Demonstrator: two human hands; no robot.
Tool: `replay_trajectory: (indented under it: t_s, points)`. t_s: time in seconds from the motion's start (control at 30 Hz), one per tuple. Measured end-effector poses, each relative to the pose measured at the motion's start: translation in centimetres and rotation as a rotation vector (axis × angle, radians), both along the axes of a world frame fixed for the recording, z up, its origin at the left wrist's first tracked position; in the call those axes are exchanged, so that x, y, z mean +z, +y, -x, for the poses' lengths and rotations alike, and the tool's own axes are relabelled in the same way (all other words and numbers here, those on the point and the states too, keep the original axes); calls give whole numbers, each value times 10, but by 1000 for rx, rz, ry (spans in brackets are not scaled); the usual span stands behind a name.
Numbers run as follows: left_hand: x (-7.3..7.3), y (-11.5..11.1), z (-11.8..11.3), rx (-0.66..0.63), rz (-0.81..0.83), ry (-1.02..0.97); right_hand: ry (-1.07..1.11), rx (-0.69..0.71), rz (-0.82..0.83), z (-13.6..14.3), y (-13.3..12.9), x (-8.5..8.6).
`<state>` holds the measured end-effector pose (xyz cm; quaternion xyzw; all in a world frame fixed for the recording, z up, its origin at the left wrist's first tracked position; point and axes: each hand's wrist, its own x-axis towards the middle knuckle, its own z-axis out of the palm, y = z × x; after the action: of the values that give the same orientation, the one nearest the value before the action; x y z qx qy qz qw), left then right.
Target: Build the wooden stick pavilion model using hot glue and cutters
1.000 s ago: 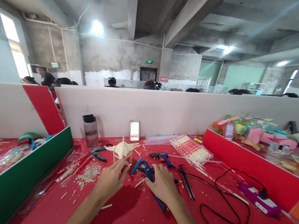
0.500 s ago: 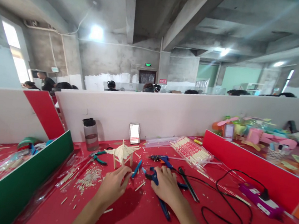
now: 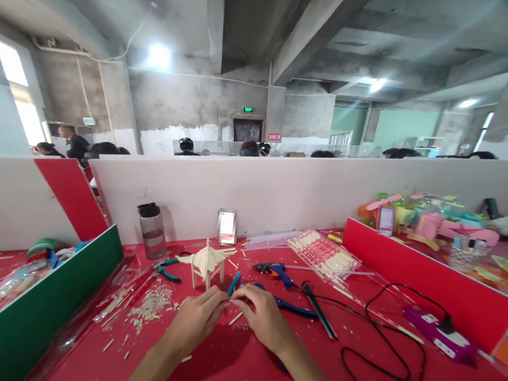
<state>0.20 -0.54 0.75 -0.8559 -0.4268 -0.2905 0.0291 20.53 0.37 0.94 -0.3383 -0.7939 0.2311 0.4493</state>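
Looking at the red table (image 3: 224, 370) first, it took up nearly the whole view, with the white partition (image 3: 281, 193) standing well behind where the hands met. Off to the right of the hands a black cable (image 3: 382, 352) looped toward a purple power strip (image 3: 439, 334), and a pack of sticks (image 3: 322, 254) lay further back on that side. Just behind the pinch stood the little stick pavilion (image 3: 207, 261), apart from both hands, with teal pliers (image 3: 165, 266) to its left and a water bottle (image 3: 152, 231) beyond those.

What changed: half a second earlier the right hand (image 3: 260, 316) lay over the blue scissors (image 3: 289, 306) and the left hand (image 3: 195, 321) sat by itself nearer the pavilion. Now they'd come together in the middle, fingertips touching, both closed on what looked like a thin stick (image 3: 229, 299), honestly too small to be sure. The scissors were left just to the right of the pinch, untouched. So I'd guess the cutting bit was over and the piece was being readied for the pavilion. Wood scraps (image 3: 149, 307) were scattered to the left.
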Motion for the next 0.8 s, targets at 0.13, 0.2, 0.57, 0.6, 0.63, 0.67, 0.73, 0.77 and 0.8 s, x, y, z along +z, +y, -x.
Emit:
replay_trajectory:
  t_s: [0.13,0.2,0.57,0.6,0.63,0.67,0.73,0.77,0.8]
  points:
    - [0,-2,-1,0,-21,-31,35,-8,3,0,0,1]
    - [0,-2,-1,3,-33,-59,47,-12,14,-1,-1,2]
    - [1,-3,1,-23,-67,-120,70,-11,15,1,-6,5]
    - [2,-3,0,-20,-64,-122,71,-11,17,1,-6,5]
    - [2,-3,-1,-17,-61,-124,73,-9,19,1,-6,6]
    - [3,-3,-1,-15,-61,-125,75,-9,24,1,-6,6]
    - [3,-4,-2,-5,-64,-123,89,-13,42,2,-6,7]
    - [3,-4,-3,-1,-68,-118,102,-15,54,2,-7,7]
    - [3,-4,-3,1,-74,-111,117,-15,69,2,-7,7]
